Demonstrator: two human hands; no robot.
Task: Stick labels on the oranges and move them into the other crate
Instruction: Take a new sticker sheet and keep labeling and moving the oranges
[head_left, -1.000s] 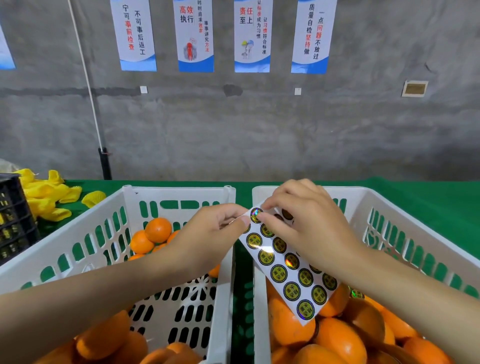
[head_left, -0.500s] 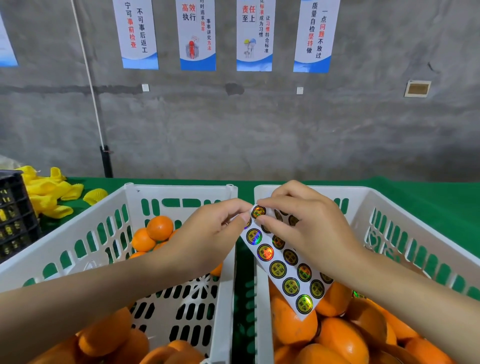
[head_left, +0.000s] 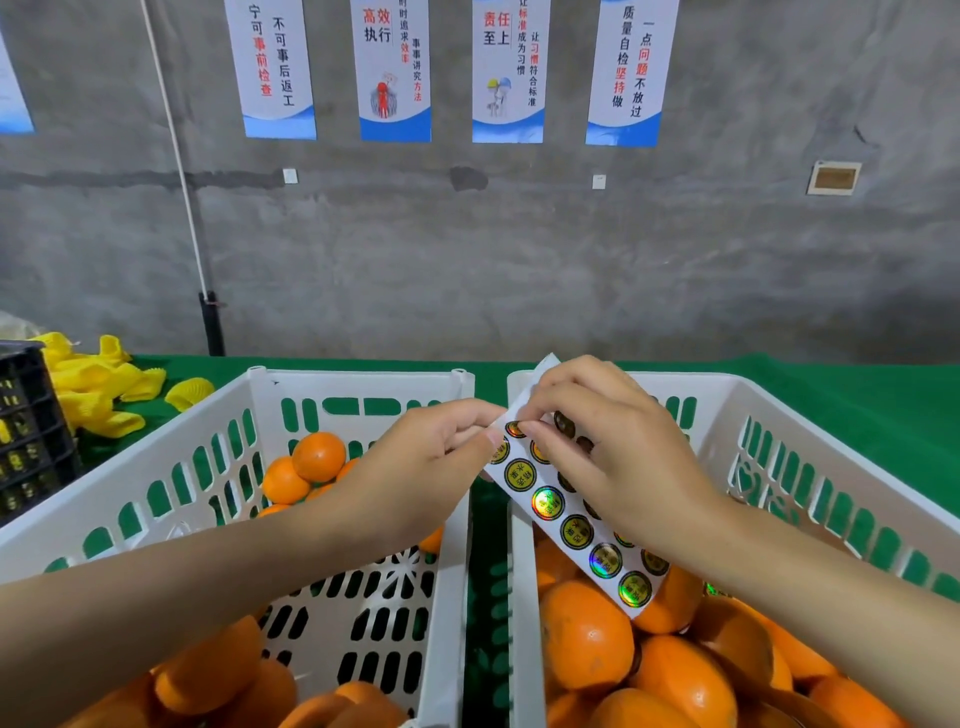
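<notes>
1. Step in hand, as I judge it: peeling one label off the sticker sheet (head_left: 566, 512). To do it well, keep the sheet taut near the peel point, lift the label's edge with a nail, and roll it off slowly so it does not fold onto itself.
2. Left hand (head_left: 415, 483): fingers curled, thumb and forefinger pinching the sheet's left edge, close to its upper end. It serves as the anchor.
3. Right hand (head_left: 602, 457): arched over the sheet's upper part, fingertips (head_left: 527, 428) pressed on a label just beside the left thumb. Closed on the sheet; whether a label edge is already lifted I cannot tell.
4. The sheet hangs slantwise from the fingers, its lower end down and toward the right wrist, above the oranges (head_left: 675, 670) in the right crate (head_left: 810, 431). Its top corner sticks up behind the right knuckles.
5. Both forearms come in low from the near side, wrists fairly level, hands meeting over the gap between the two crates.
6. Left crate (head_left: 358, 384), below the left wrist, holds fewer oranges, much bare floor showing.
7. Risk, my guess: a peeled label sticking to the fingertip. Hold it by its rim only.
</notes>
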